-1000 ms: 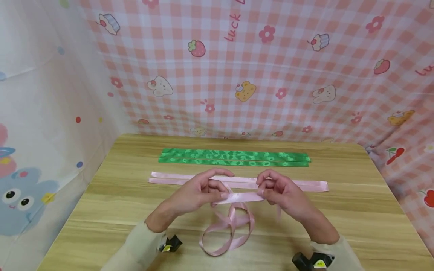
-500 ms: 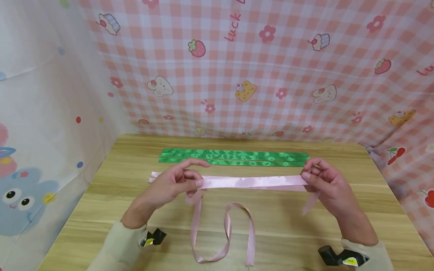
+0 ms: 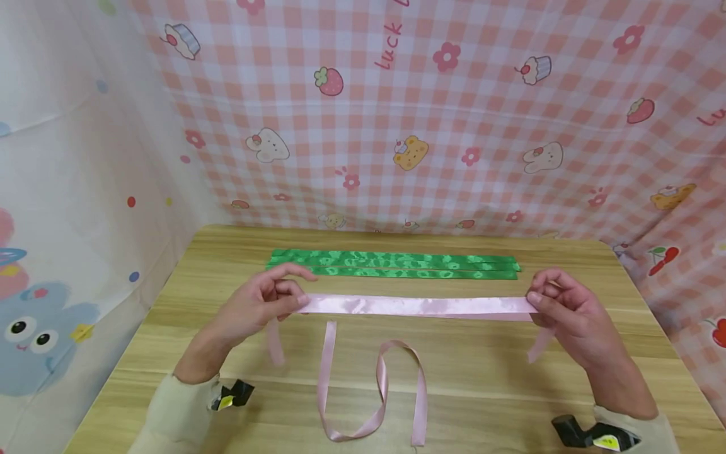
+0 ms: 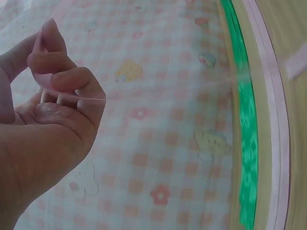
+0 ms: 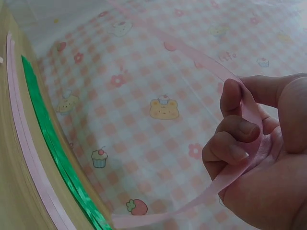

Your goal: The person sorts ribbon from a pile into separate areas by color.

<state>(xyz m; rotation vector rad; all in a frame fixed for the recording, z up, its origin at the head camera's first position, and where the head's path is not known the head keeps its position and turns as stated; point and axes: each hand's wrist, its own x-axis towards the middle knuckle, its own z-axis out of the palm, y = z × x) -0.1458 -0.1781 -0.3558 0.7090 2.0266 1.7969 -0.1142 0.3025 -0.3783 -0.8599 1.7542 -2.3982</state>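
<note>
Between my two hands a pink satin ribbon [image 3: 420, 305] is stretched level above the table. Thumb and fingers of my left hand [image 3: 249, 309] pinch it near one end, and a short tail hangs below that hand. My right hand [image 3: 573, 318] pinches it near the other end, with another tail dangling. In the right wrist view the ribbon [image 5: 206, 62] runs through the curled fingers. A separate length of pink ribbon [image 3: 324, 384] lies in loose curves on the table nearer to me.
Green patterned ribbon strips [image 3: 391, 261] lie side by side towards the table's back edge. Pink strips [image 5: 25, 129] lie parallel to them, mostly hidden behind the held ribbon in the head view. A pink checked cloth [image 3: 363, 113] hangs behind the wooden table [image 3: 482, 391].
My hands have moved apart, left hand leftwards and right hand rightwards, drawing the ribbon out straight. The looped ribbon below has come away and lies on the table.
</note>
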